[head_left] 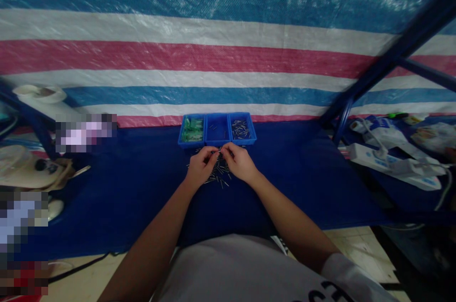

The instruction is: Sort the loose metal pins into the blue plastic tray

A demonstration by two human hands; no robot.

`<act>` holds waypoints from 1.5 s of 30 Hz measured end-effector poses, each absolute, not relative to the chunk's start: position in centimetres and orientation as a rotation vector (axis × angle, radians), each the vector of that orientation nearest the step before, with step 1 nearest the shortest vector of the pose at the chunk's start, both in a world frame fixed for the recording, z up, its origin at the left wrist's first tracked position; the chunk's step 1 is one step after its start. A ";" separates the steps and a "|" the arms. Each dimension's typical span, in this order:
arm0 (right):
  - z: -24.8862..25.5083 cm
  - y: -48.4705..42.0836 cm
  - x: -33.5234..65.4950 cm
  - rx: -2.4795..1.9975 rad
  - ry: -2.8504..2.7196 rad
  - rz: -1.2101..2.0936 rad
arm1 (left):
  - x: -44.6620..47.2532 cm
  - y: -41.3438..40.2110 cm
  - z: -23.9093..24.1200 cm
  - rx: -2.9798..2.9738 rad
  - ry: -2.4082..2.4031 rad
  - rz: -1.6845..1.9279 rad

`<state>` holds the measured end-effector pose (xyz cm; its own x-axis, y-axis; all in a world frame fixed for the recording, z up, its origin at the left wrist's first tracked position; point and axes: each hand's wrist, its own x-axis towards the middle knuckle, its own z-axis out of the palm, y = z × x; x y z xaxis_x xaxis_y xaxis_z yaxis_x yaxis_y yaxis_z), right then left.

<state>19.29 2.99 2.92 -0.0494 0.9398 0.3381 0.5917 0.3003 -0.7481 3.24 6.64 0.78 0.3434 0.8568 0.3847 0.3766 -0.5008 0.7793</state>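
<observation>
My left hand (200, 165) and my right hand (241, 161) meet over a loose pile of thin metal pins (221, 181) on the dark blue surface. Both hands are closed, thumbs and fingers pinched together at the tips. Whatever sits between the fingertips is too small to make out. Just beyond my hands stands a blue tray (217, 143) split into three compartments. Its left compartment holds green translucent pieces (193, 129). A few thin pins lie in the middle one, and many dark metal pins (240, 128) fill the right one.
A striped plastic sheet (221, 60) hangs behind the blue surface (292, 174). To the right, a white power strip (392, 167) with plugs and cables lies beyond a blue metal frame post (342, 121). A white roll (48, 102) and a beige container (21, 166) are at the left.
</observation>
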 end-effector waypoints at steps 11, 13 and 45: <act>2.9 3.0 19.3 -1.456 -1.729 0.499 | 3.2 6.7 0.5 2.053 1.042 1.081; 2.9 3.1 19.3 -1.449 -1.711 0.523 | 3.2 6.7 0.5 2.061 1.040 1.075; 2.8 3.3 19.4 -1.432 -1.689 0.670 | 3.1 6.5 0.6 2.000 1.005 1.029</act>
